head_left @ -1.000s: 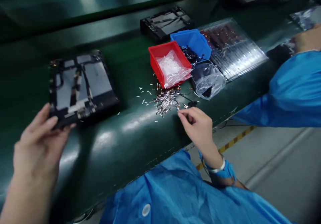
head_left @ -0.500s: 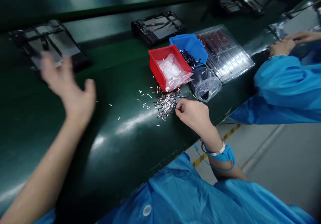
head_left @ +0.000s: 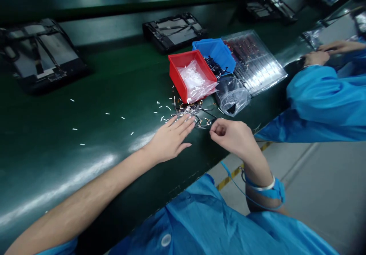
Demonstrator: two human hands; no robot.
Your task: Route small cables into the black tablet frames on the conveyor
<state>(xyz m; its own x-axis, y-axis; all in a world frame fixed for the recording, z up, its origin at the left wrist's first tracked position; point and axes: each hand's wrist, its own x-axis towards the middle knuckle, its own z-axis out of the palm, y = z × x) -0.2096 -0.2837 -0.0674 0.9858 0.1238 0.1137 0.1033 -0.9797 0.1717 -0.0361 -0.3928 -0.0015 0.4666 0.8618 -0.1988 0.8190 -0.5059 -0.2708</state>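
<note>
The person's left hand (head_left: 168,138) lies palm down on the dark green conveyor counter (head_left: 85,106), its fingers (head_left: 183,123) spread apart, with the tips touching the edge of a heap of small silvery wire pieces (head_left: 185,114). The right hand (head_left: 231,137) is just beside the heap, its fingers (head_left: 217,131) curled together with the thumb against the forefinger; anything pinched there would be too small to tell. Thin dark wires (head_left: 207,117) trail between the heap and that hand. Loose white bits (head_left: 122,117) are scattered to the left of the heap.

Behind the heap sit 2 plastic bins: a red bin (head_left: 175,74) holding a clear plastic bag (head_left: 194,81), and a blue bin (head_left: 217,53) touching it. Beside them lie a crumpled clear bag (head_left: 233,97) and a clear tray of components (head_left: 254,62). 2 dark tablet frames (head_left: 37,53) (head_left: 171,32) rest on the counter. At right, a co-worker's hands (head_left: 316,58) work, with a blue sleeve (head_left: 323,98) in front.
</note>
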